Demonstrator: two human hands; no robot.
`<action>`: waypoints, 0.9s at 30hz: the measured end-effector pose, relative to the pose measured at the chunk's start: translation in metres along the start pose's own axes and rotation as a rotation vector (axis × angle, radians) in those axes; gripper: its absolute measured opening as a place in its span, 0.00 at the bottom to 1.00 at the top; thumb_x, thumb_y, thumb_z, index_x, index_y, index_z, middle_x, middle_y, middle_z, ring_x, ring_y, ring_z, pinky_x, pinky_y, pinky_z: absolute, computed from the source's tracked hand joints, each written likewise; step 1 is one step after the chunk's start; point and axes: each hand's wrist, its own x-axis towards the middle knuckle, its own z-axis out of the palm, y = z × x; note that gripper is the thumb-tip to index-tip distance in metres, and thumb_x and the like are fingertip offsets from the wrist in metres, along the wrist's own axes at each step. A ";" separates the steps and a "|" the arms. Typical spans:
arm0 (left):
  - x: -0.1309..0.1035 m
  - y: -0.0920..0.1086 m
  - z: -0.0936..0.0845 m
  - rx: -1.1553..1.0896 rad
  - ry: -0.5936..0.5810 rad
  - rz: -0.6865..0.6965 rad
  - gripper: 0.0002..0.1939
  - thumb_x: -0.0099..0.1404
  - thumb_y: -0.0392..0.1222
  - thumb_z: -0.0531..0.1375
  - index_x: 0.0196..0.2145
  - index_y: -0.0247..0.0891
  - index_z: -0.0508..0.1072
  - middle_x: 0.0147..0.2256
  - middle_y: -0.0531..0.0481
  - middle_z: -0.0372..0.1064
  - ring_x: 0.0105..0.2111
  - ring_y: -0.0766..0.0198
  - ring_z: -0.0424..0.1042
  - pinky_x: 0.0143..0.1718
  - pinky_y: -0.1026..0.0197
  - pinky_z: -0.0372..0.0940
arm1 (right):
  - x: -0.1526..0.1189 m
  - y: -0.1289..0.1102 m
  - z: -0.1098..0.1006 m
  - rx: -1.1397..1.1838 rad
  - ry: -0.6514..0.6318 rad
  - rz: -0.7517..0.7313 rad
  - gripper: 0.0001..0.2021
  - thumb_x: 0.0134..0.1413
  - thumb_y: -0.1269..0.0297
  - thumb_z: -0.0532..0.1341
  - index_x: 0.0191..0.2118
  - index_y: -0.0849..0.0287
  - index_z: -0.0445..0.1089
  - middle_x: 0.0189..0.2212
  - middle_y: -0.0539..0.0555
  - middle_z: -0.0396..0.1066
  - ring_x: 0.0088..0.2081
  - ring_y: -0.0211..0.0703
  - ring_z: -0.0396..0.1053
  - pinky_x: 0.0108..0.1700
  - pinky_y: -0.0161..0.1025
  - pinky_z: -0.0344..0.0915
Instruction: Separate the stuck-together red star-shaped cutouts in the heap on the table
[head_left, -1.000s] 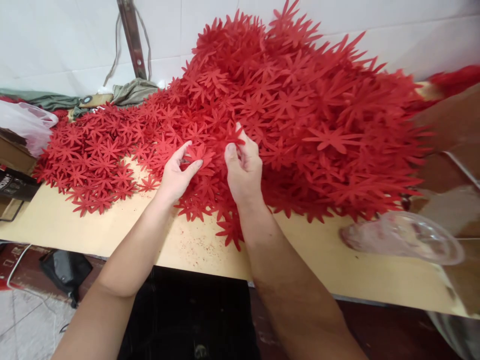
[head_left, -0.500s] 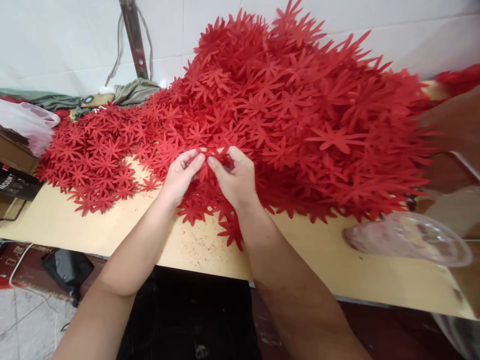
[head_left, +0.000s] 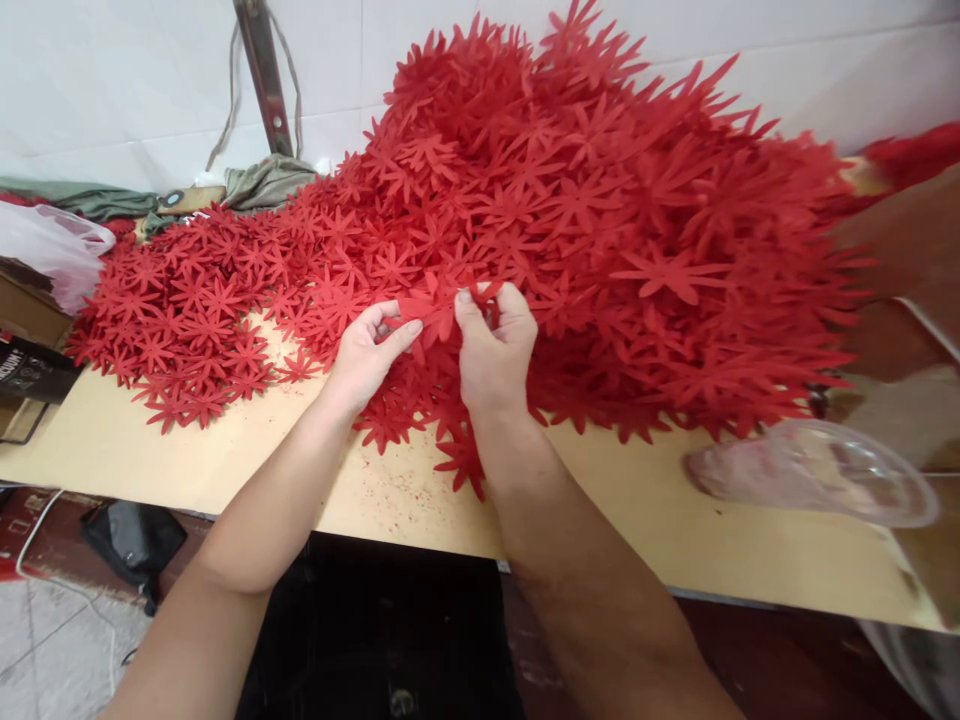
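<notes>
Between my two hands is a red flower-shaped cutout (head_left: 433, 312) with long narrow petals. My left hand (head_left: 369, 350) pinches its left side between thumb and fingers. At its right side my right hand (head_left: 496, 345) closes thumb and fingers on red petals; whether these belong to the same cutout or a second one I cannot tell. Just behind and below the hands lies a big heap of similar red cutouts (head_left: 585, 200). One loose cutout (head_left: 461, 458) hangs at the heap's front edge, by my right wrist.
The pale tabletop (head_left: 637, 510) carries red specks near the front. A clear plastic cup (head_left: 817, 475) lies on its side at the right. On the left are a white plastic bag (head_left: 56, 250) and a black box (head_left: 34, 365). A metal bracket (head_left: 262, 75) stands against the tiled wall.
My right hand has moved to the right and slightly up, away from the left. The red cutout now shows spread between the hands. My left hand has hardly moved.
</notes>
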 end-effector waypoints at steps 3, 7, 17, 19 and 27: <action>0.001 0.001 -0.002 0.002 0.034 0.013 0.07 0.55 0.34 0.64 0.33 0.36 0.72 0.27 0.57 0.70 0.25 0.75 0.66 0.31 0.70 0.63 | 0.006 0.009 -0.003 0.102 0.002 0.066 0.09 0.51 0.58 0.61 0.29 0.56 0.61 0.24 0.46 0.62 0.26 0.32 0.63 0.34 0.35 0.67; 0.002 0.003 -0.005 0.003 0.086 -0.029 0.04 0.57 0.32 0.60 0.31 0.37 0.68 0.26 0.58 0.65 0.22 0.76 0.65 0.28 0.69 0.65 | 0.008 0.016 -0.005 0.194 -0.059 0.086 0.12 0.45 0.61 0.65 0.32 0.55 0.61 0.29 0.47 0.66 0.32 0.35 0.68 0.41 0.40 0.70; -0.005 0.014 -0.001 0.078 -0.049 -0.089 0.05 0.60 0.40 0.59 0.34 0.38 0.73 0.30 0.55 0.70 0.28 0.73 0.67 0.29 0.70 0.61 | 0.009 0.013 -0.008 0.046 -0.072 -0.056 0.13 0.47 0.60 0.65 0.37 0.54 0.62 0.32 0.50 0.68 0.34 0.38 0.70 0.44 0.44 0.70; -0.007 0.012 0.000 0.097 -0.095 -0.102 0.08 0.56 0.44 0.63 0.32 0.38 0.74 0.29 0.55 0.70 0.30 0.72 0.67 0.33 0.68 0.61 | 0.007 0.011 -0.008 -0.033 -0.071 -0.085 0.12 0.49 0.57 0.63 0.37 0.54 0.61 0.32 0.51 0.68 0.34 0.39 0.70 0.43 0.45 0.70; -0.011 0.007 0.005 -0.044 -0.097 -0.201 0.10 0.54 0.45 0.66 0.32 0.39 0.74 0.28 0.55 0.71 0.28 0.70 0.68 0.35 0.65 0.62 | -0.004 0.004 -0.003 -0.047 -0.135 -0.089 0.16 0.52 0.53 0.60 0.44 0.52 0.59 0.40 0.55 0.66 0.42 0.44 0.70 0.47 0.48 0.69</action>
